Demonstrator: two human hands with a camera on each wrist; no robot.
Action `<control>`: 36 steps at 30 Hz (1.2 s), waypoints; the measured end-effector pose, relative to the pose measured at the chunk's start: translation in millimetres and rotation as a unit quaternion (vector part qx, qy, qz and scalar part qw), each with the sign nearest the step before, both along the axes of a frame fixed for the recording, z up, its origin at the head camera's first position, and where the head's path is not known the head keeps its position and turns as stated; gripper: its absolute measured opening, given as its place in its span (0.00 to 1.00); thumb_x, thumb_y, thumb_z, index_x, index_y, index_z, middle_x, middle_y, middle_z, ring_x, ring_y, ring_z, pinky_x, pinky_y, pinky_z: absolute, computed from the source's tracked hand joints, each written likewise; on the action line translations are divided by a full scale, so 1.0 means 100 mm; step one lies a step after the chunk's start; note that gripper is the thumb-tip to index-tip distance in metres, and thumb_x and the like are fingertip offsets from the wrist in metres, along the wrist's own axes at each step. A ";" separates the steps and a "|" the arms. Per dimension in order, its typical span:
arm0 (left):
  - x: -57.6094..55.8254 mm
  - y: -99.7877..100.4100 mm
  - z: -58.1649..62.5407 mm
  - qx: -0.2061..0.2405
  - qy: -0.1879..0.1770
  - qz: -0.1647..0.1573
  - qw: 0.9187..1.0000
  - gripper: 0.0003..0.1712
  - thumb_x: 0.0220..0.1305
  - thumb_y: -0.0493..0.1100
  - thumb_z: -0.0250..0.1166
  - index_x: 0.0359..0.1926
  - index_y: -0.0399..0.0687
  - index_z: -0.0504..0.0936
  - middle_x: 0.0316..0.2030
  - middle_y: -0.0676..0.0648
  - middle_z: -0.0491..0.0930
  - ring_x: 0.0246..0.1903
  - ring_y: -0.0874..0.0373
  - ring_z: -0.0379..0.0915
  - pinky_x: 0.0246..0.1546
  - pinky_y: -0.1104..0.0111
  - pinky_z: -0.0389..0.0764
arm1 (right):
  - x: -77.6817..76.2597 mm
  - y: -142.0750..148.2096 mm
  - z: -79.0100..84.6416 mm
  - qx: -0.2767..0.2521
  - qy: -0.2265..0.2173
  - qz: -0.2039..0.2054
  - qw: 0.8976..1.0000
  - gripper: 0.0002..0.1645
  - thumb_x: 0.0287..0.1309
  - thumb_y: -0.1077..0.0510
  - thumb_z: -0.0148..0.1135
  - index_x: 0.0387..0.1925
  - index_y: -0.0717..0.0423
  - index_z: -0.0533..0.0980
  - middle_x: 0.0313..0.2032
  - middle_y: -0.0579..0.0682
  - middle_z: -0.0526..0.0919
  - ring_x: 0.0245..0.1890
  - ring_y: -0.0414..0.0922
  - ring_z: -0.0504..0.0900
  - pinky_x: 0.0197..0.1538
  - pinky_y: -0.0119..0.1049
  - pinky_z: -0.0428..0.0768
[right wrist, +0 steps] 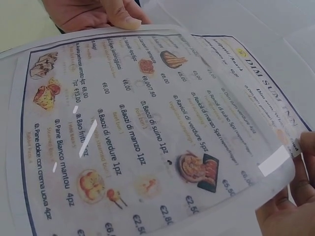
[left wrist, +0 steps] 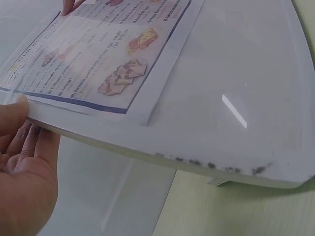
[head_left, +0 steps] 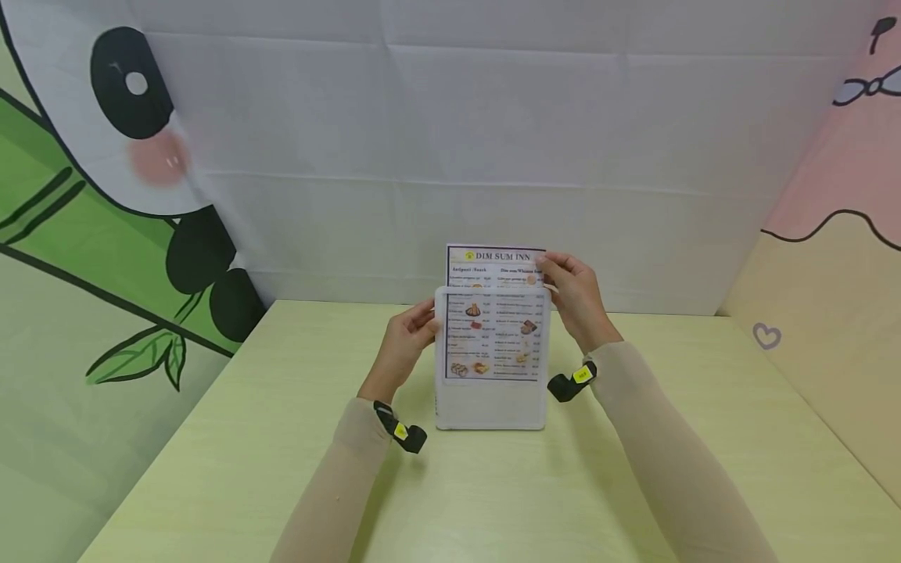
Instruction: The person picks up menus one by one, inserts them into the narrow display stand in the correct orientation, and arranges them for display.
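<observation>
A printed menu sheet [head_left: 493, 256] headed "DIM SUM INN" sits partly inside a clear, white-edged sign holder [head_left: 490, 407], its top strip sticking out above the holder's upper edge. My left hand [head_left: 408, 342] grips the holder's left edge, thumb on the front and fingers behind, as the left wrist view shows. At the upper right, my right hand [head_left: 577, 293] pinches the menu's top right corner beside the holder's corner. Below the sheet's lower edge, a see-through strip of the holder shows. Dark smudges [left wrist: 211, 165] mark the holder's side edge.
A pale wood-look table [head_left: 296, 469] lies beneath the holder. Behind it hangs a creased white backdrop [head_left: 493, 117]. Cartoon-printed panels, a green one [head_left: 70, 180] on the left and a pink and cream one [head_left: 831, 313] on the right, flank the table.
</observation>
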State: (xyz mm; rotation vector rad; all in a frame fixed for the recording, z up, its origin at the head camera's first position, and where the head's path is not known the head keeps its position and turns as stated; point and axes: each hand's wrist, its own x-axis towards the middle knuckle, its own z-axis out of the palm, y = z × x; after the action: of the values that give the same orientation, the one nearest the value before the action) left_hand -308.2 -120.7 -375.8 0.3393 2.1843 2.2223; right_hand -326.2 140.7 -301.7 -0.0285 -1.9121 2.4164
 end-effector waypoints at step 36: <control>-0.01 -0.02 -0.02 0.006 0.001 -0.006 1.000 0.27 0.69 0.35 0.56 0.68 0.44 0.67 0.59 0.37 0.75 0.53 0.54 0.76 0.55 0.64 0.79 | 0.01 -0.01 -0.01 0.049 0.022 -0.020 0.998 0.19 0.64 0.46 0.60 0.52 0.49 0.73 0.40 0.45 0.81 0.39 0.42 0.77 0.40 0.30 0.78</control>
State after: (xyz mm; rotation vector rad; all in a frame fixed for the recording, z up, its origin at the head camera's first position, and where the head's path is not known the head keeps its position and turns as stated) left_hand -309.2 -122.5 -377.4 0.3549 2.1657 2.2301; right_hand -325.0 139.9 -302.7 -0.0076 -1.9886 2.2756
